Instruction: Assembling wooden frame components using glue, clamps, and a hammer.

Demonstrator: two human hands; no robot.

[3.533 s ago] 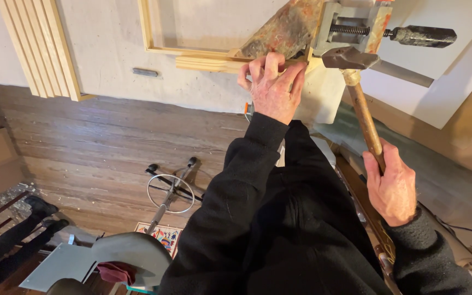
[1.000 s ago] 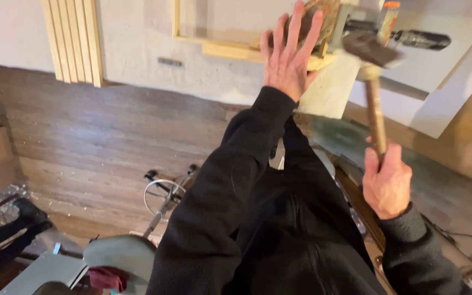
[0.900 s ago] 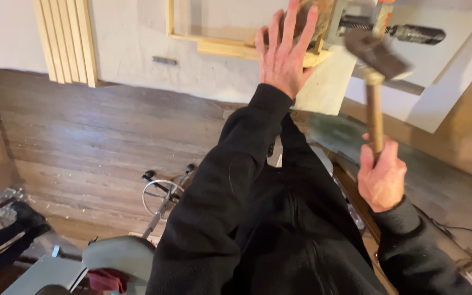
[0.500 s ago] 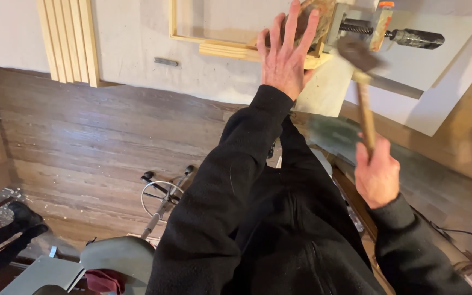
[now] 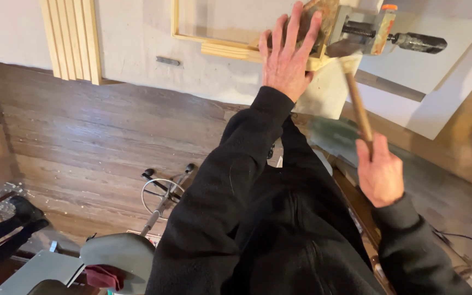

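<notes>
Left hand (image 5: 286, 57): fingers spread flat, pressed on the corner of a wooden frame (image 5: 222, 48). Right hand (image 5: 379, 176): clenched around a hammer (image 5: 357, 98) handle, its head raised beside the left fingertips. A bar clamp (image 5: 375, 34) is seen fastened just right of the left hand.

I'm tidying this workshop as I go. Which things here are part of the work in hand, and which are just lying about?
In use: left hand flat on the pale wooden frame; right hand gripping the wooden-handled hammer; metal clamp.

Lying about: leaning wooden slats; grey saw.
</notes>
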